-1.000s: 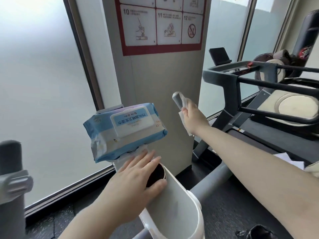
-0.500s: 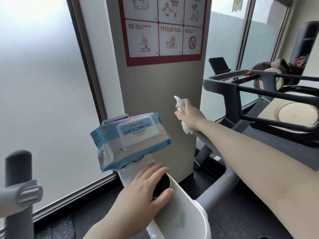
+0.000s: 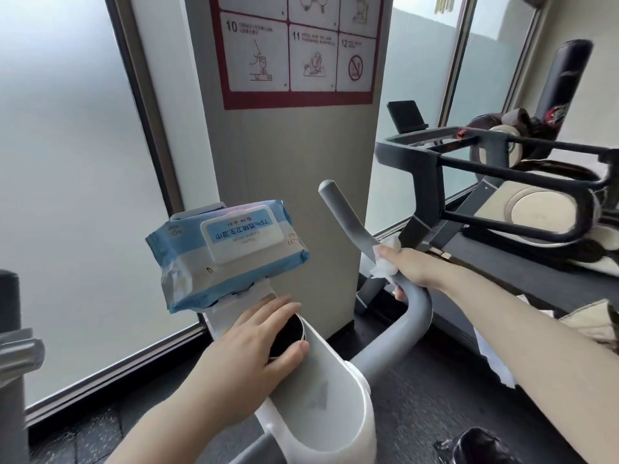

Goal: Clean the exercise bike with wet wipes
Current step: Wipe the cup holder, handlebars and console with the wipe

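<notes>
The white wet wipe (image 3: 385, 259) was held bunched in the right hand (image 3: 410, 267), whose grip was curled round the grey handlebar (image 3: 348, 219) of the exercise bike (image 3: 321, 396), partway down the bar where it bent. Above the hand the bar's rounded end stood bare, close in front of the grey pillar (image 3: 284, 155). The left hand (image 3: 248, 353) was laid flat, fingers straight and loosely spread, over a dark round part on the bike's white housing, just below the blue wipe pack (image 3: 224, 256). The pack was propped on the console, its lid label upside down, with "75%" and Chinese characters legible. On the pillar a red-bordered notice (image 3: 298, 51) showed panels numbered 10, 11 and 12. To the right a dark treadmill frame (image 3: 432, 182) stood near the handlebar, leaving a narrow gap. Frosted window glass (image 3: 67, 162) closed off the left side. A second grey handlebar (image 3: 13, 346) was seen at the left edge.
</notes>
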